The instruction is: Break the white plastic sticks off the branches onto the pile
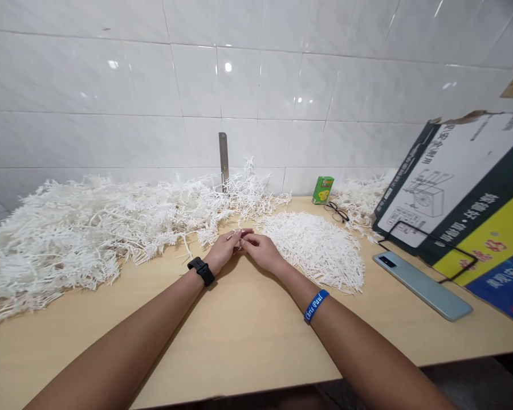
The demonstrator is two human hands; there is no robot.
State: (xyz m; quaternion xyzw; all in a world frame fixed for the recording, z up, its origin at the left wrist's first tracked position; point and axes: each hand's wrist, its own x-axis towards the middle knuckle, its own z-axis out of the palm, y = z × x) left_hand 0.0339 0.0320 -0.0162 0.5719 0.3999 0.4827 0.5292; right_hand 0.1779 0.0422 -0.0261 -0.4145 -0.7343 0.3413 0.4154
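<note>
- Clock centred on the joined hands, 12 toward the wall.
- Thin white plastic-looking strand (240,230): at centre, between both hands above the table; mostly hidden by fingers.
- Left hand (226,249): closed on the strand, thumb on top; black-banded watch (201,271) at wrist.
- Right hand (260,250): fingers curled in, tips meeting the left hand's; cannot tell whether they clamp the strand.
- Low, spread heap of short loose white strips (314,247): 3 o'clock, just beside right hand.
- Large tangled heap of white branching pieces (111,222): 9 to 12 o'clock, sprawling toward the wall.
- Flat grey metal strip (223,156): 12 o'clock, upright, lower end behind the branching heap.
- Small green box with yellow print (322,190): 2 o'clock, standing; black-framed glasses (337,212) just beside it.
- Pale blue phone (423,286): toward 4 o'clock, lying flat, camera side up.
- Large printed cardboard carton (465,210): 3 o'clock, beyond the phone, tilted.
- Beneath: light wood-toned table (239,341).
- Backdrop: glossy white marbled tile wall (260,85).
- Blue wristband with white lettering (316,306): right forearm.
</note>
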